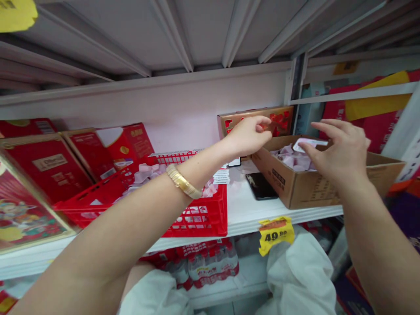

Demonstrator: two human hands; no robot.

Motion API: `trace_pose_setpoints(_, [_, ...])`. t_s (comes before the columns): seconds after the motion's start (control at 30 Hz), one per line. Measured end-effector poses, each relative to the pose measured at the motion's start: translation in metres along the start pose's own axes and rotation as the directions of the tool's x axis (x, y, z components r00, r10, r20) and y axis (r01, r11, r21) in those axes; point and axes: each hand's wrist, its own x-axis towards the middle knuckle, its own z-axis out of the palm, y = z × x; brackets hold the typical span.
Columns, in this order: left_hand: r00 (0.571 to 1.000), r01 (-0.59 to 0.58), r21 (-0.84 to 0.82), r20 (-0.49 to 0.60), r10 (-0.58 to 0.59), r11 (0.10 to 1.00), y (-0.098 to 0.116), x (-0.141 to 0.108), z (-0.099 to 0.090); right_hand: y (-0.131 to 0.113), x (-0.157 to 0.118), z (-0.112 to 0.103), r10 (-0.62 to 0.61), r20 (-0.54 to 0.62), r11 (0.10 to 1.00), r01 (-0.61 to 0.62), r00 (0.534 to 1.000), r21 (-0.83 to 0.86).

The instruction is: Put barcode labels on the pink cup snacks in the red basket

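I see the white card [315, 142] above the open cardboard box [302, 188], at the thumb of the R hand [348, 151]. Its long axis runs approx. left-right, w/ broad end to the left. R fingers arch above the thumb; can't tell if card is gripped. L arm [157, 203] reaches fwd and rightward, L hand [249, 134] half curled, contents hidden, so can't tell.
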Motion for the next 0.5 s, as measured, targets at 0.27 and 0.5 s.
trace_pose_setpoints(0.27, [0.977,0.205,0.335,-0.124,-0.173,0.919,-0.069,-0.024,-0.068,-0.071,-0.046,0.002,-0.204,0.047,0.930,0.179,0.978,0.320])
trace_pose_setpoints(0.5, [0.813,0.245,0.597,0.304,-0.497,0.764,-0.140,-0.060,-0.081,-0.116,-0.074,0.025,-0.324,0.146,0.828,0.206,0.935,0.521])
